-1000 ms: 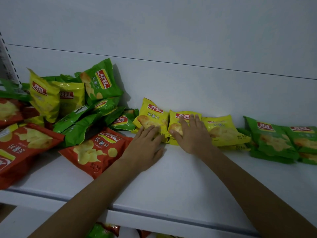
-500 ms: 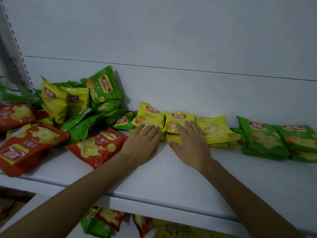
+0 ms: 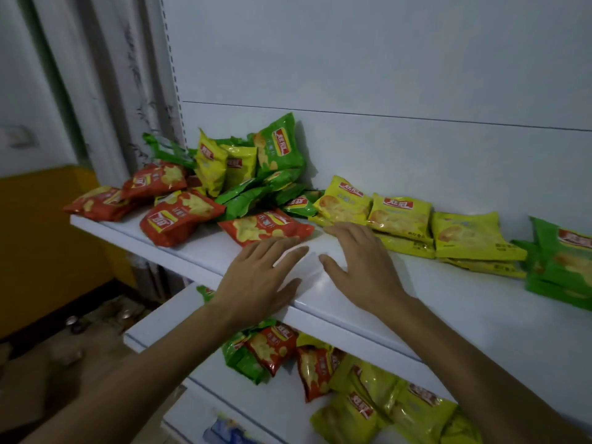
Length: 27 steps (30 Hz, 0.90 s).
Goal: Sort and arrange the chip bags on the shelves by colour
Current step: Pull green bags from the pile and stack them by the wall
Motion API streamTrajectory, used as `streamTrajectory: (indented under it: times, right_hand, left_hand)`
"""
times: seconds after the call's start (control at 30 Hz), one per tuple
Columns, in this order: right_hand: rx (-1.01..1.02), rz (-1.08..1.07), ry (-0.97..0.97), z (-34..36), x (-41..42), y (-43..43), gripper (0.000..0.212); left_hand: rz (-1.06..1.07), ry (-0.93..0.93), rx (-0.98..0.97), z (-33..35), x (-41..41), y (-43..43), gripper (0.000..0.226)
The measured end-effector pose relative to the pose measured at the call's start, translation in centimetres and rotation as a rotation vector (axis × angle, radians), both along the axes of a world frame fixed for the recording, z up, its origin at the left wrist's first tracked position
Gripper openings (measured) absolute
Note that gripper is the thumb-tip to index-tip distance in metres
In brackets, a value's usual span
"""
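White shelf [image 3: 448, 299] is loaded in three groups: a mixed pile [image 3: 243, 174] of chip bags at left, yellow bags [image 3: 400, 216] at centre, green bags [image 3: 563, 261] at right. Over the shelf front, the left hand [image 3: 259, 280] and the right hand [image 3: 358, 264] are spread flat, fingers straight, nothing gripped.

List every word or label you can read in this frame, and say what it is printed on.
"乐薯片": on the rightmost red bag on the upper shelf.
Red logo patch on every bag, e.g. the upright green bag: white characters, too blurred to read.
Small print on the yellow bags, along their lower edges: too small to read.
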State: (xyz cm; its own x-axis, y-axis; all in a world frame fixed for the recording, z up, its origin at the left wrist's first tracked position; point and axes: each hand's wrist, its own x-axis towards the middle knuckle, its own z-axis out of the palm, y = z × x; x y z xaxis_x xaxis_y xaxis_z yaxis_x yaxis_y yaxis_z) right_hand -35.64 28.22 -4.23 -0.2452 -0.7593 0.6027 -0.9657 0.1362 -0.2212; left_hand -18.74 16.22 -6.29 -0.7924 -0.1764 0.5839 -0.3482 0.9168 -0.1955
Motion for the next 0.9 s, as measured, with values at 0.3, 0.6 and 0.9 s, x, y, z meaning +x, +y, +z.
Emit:
streamTrajectory:
  times: [0.3,0.6,0.9]
  right_hand:
    - [0.117,0.144,0.0,0.2,6.8,-6.4,0.049]
    - [0.058,-0.06,-0.215,3.6,6.9,-14.3,0.045]
    - [0.087,-0.342,-0.505,5.2,5.8,-22.0,0.054]
  left_hand:
    - [0.186,0.072,0.124,-0.3,6.8,-4.9,0.049]
    - [0.225,0.104,0.152,0.0,9.1,-14.6,0.055]
    - [-0.11,0.061,0.242,0.1,8.1,-22.1,0.061]
